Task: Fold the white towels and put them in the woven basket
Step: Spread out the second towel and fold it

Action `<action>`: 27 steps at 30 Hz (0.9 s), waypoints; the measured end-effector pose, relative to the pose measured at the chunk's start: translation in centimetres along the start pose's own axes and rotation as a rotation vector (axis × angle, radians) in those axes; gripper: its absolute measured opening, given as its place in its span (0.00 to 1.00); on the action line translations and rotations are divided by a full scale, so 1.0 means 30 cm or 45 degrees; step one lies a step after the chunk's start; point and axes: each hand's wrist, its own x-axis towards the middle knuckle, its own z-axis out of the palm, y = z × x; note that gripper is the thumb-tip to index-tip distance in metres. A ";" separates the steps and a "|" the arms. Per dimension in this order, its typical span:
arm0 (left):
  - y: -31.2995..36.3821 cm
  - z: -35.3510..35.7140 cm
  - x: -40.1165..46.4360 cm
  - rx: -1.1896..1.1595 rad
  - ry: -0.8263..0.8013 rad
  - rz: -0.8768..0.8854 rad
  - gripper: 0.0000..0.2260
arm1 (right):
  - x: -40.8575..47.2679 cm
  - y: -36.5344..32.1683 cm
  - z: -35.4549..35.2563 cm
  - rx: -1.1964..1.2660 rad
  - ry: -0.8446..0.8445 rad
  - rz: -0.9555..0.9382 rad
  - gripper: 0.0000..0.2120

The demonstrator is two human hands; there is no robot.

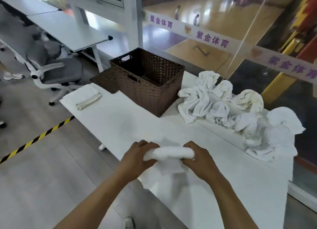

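Note:
A white towel is bunched into a roll over the near part of the white table, with its loose end hanging down toward the table edge. My left hand grips its left end and my right hand grips its right end. The brown woven basket stands at the back of the table with its inside dark and nothing visible in it. A pile of several crumpled white towels lies to the right of the basket along the glass wall. A folded white towel rests at the table's far left corner.
The basket's brown woven lid lies flat just left of the basket. A grey office chair and other white desks stand to the left. Black-and-yellow tape crosses the floor. A glass wall runs behind the table.

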 end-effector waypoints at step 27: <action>-0.879 -0.505 0.276 -0.283 0.408 -0.670 0.21 | 1.054 -0.617 0.714 0.390 -0.243 -0.125 0.19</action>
